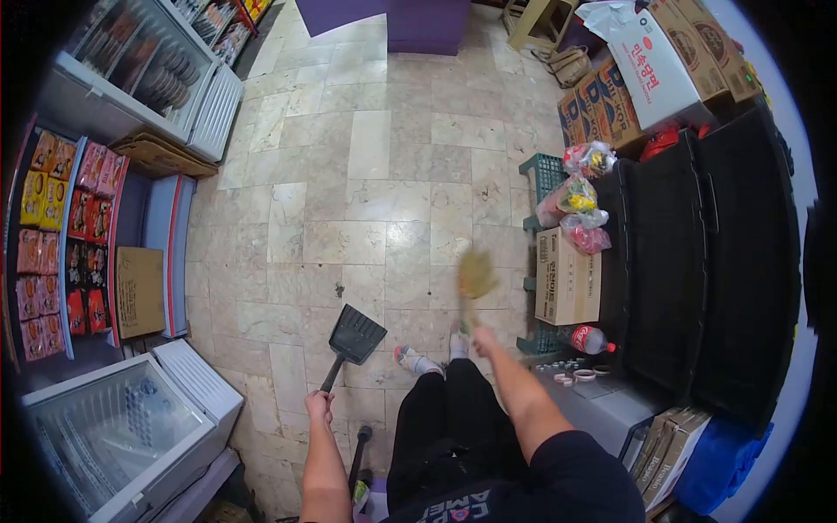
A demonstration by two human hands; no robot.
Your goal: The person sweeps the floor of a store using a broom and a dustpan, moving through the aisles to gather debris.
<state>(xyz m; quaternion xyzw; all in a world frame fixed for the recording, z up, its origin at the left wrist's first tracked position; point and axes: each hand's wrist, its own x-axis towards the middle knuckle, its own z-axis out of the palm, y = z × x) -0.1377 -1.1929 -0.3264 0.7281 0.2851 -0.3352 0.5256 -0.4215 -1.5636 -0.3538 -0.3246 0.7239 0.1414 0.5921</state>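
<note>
My left hand [320, 404] is closed round the handle of a black dustpan [357, 336], whose wide pan points away from me over the tiled floor [349, 235]. To the right, my right hand [481, 341] grips the handle of a small broom [477, 277]. The broom's yellowish bristle head is smeared by motion and lies ahead of my feet, apart from the dustpan. Small dark bits of debris [339, 290] lie on the tiles just beyond the dustpan.
Glass-topped freezers [205, 392] and a shelf of packaged noodles [65, 235] line the left side. On the right stand a cardboard box [568, 277], a cola bottle [593, 340] and black shelving [663, 253]. A black-handled tool [361, 449] lies near my left leg.
</note>
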